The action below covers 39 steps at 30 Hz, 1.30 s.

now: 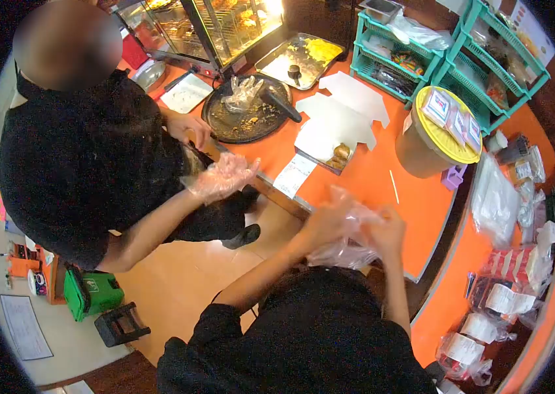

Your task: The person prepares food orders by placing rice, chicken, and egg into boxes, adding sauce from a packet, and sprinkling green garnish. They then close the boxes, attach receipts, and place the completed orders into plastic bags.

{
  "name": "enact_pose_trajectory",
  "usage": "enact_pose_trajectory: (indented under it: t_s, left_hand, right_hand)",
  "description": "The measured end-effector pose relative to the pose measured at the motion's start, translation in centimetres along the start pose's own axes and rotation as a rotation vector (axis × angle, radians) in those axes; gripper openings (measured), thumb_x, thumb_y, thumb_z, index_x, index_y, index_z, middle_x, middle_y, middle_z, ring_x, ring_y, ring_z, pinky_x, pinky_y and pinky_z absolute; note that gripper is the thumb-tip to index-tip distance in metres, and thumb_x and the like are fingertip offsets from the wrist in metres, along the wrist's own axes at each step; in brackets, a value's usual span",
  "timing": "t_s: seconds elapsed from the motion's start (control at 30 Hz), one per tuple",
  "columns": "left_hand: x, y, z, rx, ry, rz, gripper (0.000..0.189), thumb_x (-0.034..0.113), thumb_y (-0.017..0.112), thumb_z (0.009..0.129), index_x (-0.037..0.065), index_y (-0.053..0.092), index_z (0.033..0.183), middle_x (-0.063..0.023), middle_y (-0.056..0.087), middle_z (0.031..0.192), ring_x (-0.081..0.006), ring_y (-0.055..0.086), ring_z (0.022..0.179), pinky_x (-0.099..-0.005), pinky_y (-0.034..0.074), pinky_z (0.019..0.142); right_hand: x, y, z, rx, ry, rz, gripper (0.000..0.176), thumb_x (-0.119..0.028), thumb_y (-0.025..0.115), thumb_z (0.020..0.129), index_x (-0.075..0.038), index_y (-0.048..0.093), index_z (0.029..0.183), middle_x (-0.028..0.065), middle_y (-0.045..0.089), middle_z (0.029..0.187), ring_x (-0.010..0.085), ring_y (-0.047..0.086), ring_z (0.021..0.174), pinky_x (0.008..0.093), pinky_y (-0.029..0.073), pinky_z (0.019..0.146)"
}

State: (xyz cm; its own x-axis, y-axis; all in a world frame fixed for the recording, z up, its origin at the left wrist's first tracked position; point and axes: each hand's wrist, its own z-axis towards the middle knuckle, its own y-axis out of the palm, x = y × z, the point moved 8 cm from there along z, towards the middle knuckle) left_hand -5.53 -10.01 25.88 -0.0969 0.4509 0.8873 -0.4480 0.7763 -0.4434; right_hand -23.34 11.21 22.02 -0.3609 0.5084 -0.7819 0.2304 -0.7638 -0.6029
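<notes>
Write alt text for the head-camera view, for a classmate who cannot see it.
Left hand and right hand hold a clear plastic bag beside an orange counter. On it are an open white box with brown food and a yellow-lidded tub; at left stands a co-worker in black.

And here are both arms, left arm (254, 280) slanting inward, right arm (395, 282) straighter, with left hand (327, 223) and right hand (385, 230) close together, fingers curled, slightly blurred.
</notes>
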Motion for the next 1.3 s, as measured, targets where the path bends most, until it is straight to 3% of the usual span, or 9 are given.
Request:
enact_pose_trajectory:
  t_s: [0.3,0.37,0.53,0.6,0.87,1.0,1.1,1.13,1.3]
  left_hand:
    - [-4.7,-1.2,-2.2,0.259,-0.254,0.351,0.036,0.001,0.057,0.079,0.008,0.047,0.113,-0.0207,0.060,0.079,-0.0395,0.061,0.077,-0.0438,0.048,0.066]
    - [0.6,-1.2,-2.1,0.283,0.102,0.299,0.031,0.001,0.054,0.082,0.006,0.046,0.111,-0.0219,0.057,0.074,-0.0425,0.059,0.067,-0.0482,0.047,0.057]
    - [-3.2,-4.7,-4.1,0.152,-0.133,0.356,0.036,-0.001,0.053,0.080,0.005,0.046,0.114,-0.0215,0.058,0.073,-0.0398,0.059,0.063,-0.0426,0.050,0.058]
    - [-5.6,-8.8,-5.9,0.354,-0.236,0.228,0.040,0.000,0.054,0.078,0.006,0.046,0.117,-0.0212,0.059,0.074,-0.0385,0.060,0.064,-0.0403,0.050,0.058]
    - [0.6,-9.9,-9.8,0.402,-0.004,0.803,0.070,0.006,0.063,0.077,0.013,0.034,0.141,-0.0185,0.051,0.129,-0.0356,0.049,0.123,-0.0427,0.043,0.097]
    - [0.7,-11.3,-11.3,0.247,0.311,0.406,0.065,0.007,0.065,0.071,0.007,0.045,0.132,-0.0154,0.051,0.130,-0.0353,0.049,0.121,-0.0431,0.042,0.100]
    - [-2.2,-15.4,-15.1,0.255,0.289,0.387,0.053,0.014,0.071,0.070,0.006,0.055,0.121,-0.0137,0.057,0.121,-0.0343,0.054,0.112,-0.0433,0.044,0.096]
    - [-2.5,-16.8,-16.7,0.296,0.322,0.451,0.054,0.008,0.068,0.064,0.005,0.056,0.117,-0.0137,0.058,0.117,-0.0347,0.055,0.108,-0.0436,0.045,0.092]
    - [-2.6,-26.9,-22.8,0.448,0.165,0.728,0.039,0.006,0.066,0.064,0.005,0.060,0.102,-0.0119,0.059,0.103,-0.0312,0.056,0.098,-0.0406,0.045,0.085]
  right_hand:
    - [-0.9,-1.5,6.0,0.057,-0.237,0.131,0.019,-0.005,0.056,0.083,-0.010,0.055,0.101,0.0066,0.050,0.059,0.0150,0.052,0.052,0.0349,0.044,0.051]
    - [-4.3,1.3,4.9,-0.174,-0.027,0.277,0.026,-0.006,0.061,0.080,-0.010,0.056,0.106,0.0069,0.054,0.067,0.0165,0.055,0.054,0.0352,0.045,0.053]
    - [-7.6,6.4,2.1,-0.223,-0.562,0.116,0.027,0.002,0.068,0.073,-0.005,0.055,0.095,0.0038,0.049,0.066,0.0138,0.051,0.055,0.0318,0.042,0.050]
    - [-7.8,3.7,5.7,-0.258,-0.187,0.141,0.022,0.003,0.069,0.076,-0.004,0.051,0.087,0.0022,0.042,0.064,0.0109,0.044,0.056,0.0288,0.040,0.052]
    - [-19.0,12.5,1.8,-0.502,-0.551,0.360,0.021,-0.006,0.071,0.076,-0.006,0.050,0.077,0.0060,0.047,0.059,0.0128,0.046,0.057,0.0306,0.039,0.052]
    - [-25.1,18.0,-4.1,-0.819,-0.540,0.192,0.024,0.000,0.065,0.065,-0.007,0.048,0.081,0.0122,0.051,0.059,0.0206,0.053,0.052,0.0316,0.042,0.052]
    - [-30.2,18.2,-4.7,-0.802,-0.528,0.064,0.024,0.001,0.061,0.062,-0.007,0.048,0.080,0.0133,0.046,0.052,0.0222,0.051,0.047,0.0333,0.041,0.049]
    - [-30.6,19.3,-4.8,-0.763,-0.529,0.154,0.017,0.006,0.052,0.062,-0.007,0.048,0.073,0.0002,0.032,0.048,0.0073,0.029,0.045,0.0290,0.018,0.044]
    - [-31.6,22.2,-2.2,-0.429,-0.594,0.269,0.018,0.007,0.060,0.066,-0.006,0.048,0.072,-0.0008,0.038,0.051,0.0062,0.034,0.046,0.0289,0.022,0.043]
